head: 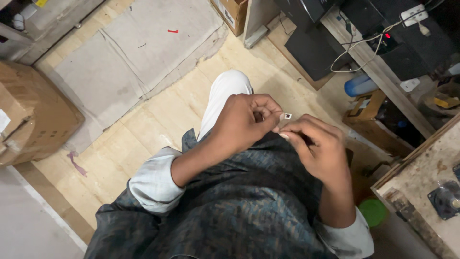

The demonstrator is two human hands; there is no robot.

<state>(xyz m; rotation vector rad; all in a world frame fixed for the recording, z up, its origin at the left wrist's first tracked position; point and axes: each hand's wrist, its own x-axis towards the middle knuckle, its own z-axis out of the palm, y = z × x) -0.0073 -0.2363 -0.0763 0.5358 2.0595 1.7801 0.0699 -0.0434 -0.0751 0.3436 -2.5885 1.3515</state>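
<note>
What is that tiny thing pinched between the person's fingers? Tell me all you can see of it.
The small square piece is pale, whitish or metallic, with a dark middle, like a little frame or chip. It is held in the air in front of the person's body, above the lap. The left hand pinches it at the fingertips, and the right hand meets it from below. Its material and finer parts are too small to tell.

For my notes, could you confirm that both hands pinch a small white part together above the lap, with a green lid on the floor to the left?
Not quite: the head view shows the green lid on the right. The left hand and right hand do pinch the white part.
</note>
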